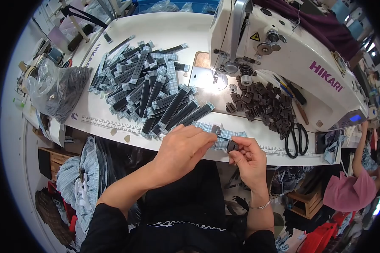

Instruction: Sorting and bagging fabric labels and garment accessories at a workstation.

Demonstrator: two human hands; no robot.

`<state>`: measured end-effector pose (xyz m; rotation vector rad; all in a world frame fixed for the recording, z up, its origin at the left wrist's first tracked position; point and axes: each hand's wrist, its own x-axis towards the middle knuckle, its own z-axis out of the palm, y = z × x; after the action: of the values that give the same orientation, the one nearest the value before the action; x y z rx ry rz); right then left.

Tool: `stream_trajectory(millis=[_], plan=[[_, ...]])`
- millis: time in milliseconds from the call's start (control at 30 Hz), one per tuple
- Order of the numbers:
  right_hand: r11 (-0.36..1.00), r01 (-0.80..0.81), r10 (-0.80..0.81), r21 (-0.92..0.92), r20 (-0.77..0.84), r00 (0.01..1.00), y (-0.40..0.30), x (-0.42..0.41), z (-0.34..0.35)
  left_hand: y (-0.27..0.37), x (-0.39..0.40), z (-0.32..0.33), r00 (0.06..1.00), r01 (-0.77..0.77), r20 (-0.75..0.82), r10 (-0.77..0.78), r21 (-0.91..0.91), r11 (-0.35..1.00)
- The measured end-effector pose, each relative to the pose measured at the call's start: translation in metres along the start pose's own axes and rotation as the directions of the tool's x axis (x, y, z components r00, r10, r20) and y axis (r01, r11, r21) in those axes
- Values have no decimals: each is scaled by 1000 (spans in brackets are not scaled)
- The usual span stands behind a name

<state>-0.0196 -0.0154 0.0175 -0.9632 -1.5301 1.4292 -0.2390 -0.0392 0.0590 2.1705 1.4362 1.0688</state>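
Note:
My right hand pinches a dark plastic buckle between thumb and fingers at the front edge of the sewing table. A light-blue plaid fabric strap runs from that buckle to my left hand, whose curled fingers grip it and hide its other end. Just behind, a second plaid strap lies flat with a dark buckle on it. Beyond my left hand spreads a heap of plaid straps with black strips. A pile of loose dark buckles sits beyond my right hand.
A Hikari sewing machine stands over the white table, its needle area lit. Black-handled scissors lie right of the buckles. A filled plastic bag is at the left. A person in a pink top is at the far right.

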Motion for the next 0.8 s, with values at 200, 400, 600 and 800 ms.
stream_trajectory(millis=[200, 400, 600, 800], plan=[[999, -4, 4, -34, 4, 1000, 0, 0, -1, -4, 2, -2, 994, 86, 79, -70, -217, 972], [995, -43, 39, 88, 53, 998, 0, 1, -7, -6, 1, 4, 852, 523, 352, -387, -563, 640], [1000, -10, 10, 0, 94, 995, -1, 2, -5, 13, -1, 29, 948, 317, 142, -284, -364, 876], [999, -50, 50, -10, 52, 997, -2, 2, -3, -2, 1, 11, 945, 315, 170, -279, -245, 917]])
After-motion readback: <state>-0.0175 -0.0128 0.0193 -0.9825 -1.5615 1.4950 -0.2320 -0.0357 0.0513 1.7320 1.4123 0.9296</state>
